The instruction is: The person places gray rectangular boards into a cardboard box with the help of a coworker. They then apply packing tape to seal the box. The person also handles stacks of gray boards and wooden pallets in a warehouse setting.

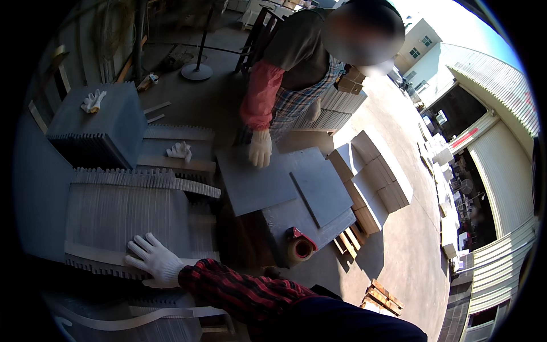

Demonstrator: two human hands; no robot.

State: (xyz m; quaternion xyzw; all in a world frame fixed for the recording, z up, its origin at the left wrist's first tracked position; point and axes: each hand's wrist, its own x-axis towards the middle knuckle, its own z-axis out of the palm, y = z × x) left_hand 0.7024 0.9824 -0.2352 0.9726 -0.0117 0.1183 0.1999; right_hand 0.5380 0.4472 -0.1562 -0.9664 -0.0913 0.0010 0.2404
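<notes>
Head view, left hand [152, 259] flat on slab stack [122, 214], tape roll [300, 247] nearby

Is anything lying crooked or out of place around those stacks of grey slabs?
One grey slab lies skewed across the flat pile beside the tape dispenser. Loose white gloves sit on the packed stacks. The gloved left hand rests flat on upright slabs; nothing looks broken.

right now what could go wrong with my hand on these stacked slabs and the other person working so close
Your gloved left hand rests flat on the edge of upright grey slabs; if the row tips or shifts, fingers could get pinched. The co-worker's gloved hand presses a flat grey slab that overhangs its stack, so it might slide off. The tape dispenser sits near the stack's corner and could get knocked off. Your right hand is not in view.
</notes>
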